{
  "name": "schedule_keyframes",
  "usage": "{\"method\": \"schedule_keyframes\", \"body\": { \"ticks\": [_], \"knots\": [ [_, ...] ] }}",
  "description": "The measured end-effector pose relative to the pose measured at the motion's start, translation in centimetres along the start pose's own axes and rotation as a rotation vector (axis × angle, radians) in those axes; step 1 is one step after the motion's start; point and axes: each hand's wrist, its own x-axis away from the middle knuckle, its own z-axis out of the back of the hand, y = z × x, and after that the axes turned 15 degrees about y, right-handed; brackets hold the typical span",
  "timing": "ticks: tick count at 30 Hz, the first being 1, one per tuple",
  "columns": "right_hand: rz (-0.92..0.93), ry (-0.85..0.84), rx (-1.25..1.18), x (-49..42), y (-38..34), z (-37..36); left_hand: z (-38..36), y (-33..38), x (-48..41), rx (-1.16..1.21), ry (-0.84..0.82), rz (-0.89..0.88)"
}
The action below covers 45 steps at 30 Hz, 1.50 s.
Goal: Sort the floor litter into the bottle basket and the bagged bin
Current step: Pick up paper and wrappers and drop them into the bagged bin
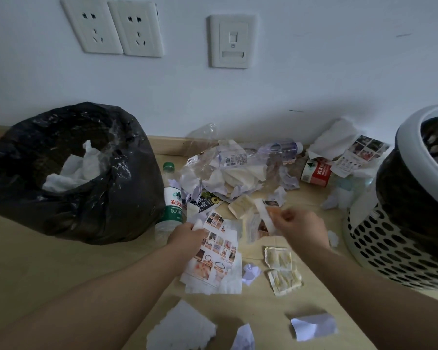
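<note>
Beside black-bagged bin (106,210), printed paper leaflet (220,248) is pinched by left hand (187,237), orange-white wrapper (268,215) by right hand (301,228); both are best binned together.

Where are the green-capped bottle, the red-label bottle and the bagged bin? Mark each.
green-capped bottle (173,201): head view, on its label.
red-label bottle (318,174): head view, on its label.
bagged bin (99,210): head view, on the bag's front.

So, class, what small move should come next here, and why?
Probably swing the left hand, which grips the printed leaflet, over to the bagged bin: it is paper, not a bottle, and that bin stands open on that side.
</note>
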Motion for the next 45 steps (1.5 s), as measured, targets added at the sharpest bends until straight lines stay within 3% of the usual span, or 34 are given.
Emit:
{"method": "schedule_keyframes", "body": {
  "ticks": [3, 6, 8, 14, 21, 24, 26, 31, 34, 45],
  "knots": [
    [-0.236, 0.117, -0.468, -1.4, -1.8, 1.6, -0.2, 0.9, 0.2, 0.032, -0.016, -0.010],
    [-0.400, 0.106, -0.799, -2.4, -3.3, 2.3, -1.0, 2.1, 0.3, 0.144, -0.064, -0.008],
    [-0.472, 0.059, -0.946, -2.6, -3.7, 2.5, -1.4, 2.6, 0.6, 0.266, -0.081, 0.089],
    [-0.377, -0.143, -0.857, -0.8, -3.0, 1.9, -2.6, 4.8, 3.2, 0.487, -0.278, 0.109],
    [-0.044, -0.213, -0.546, 0.4, -3.5, 1.8, -2.8, 6.7, 3.6, 0.639, -0.499, 0.143],
    [0.046, -0.234, -0.531, 0.5, -4.6, 2.1, -2.4, 7.0, 4.0, 0.591, -0.348, 0.081],
    [0.005, -0.278, -0.603, 0.3, -5.5, 2.3, -1.6, 7.1, 3.7, 0.578, -0.210, 0.038],
    [-0.214, -0.179, -0.651, -0.1, -7.7, 1.5, 1.5, 8.2, 3.6, 0.598, -0.041, -0.024],
    [-0.418, -0.327, -0.846, -0.2, -8.9, 1.7, 2.9, 8.5, 3.8, 0.556, 0.025, -0.097],
    [-0.231, -0.271, -0.941, 1.5, -15.5, 1.3, 9.1, 9.3, 3.5, 0.298, 0.424, -0.452]
  ]
}}
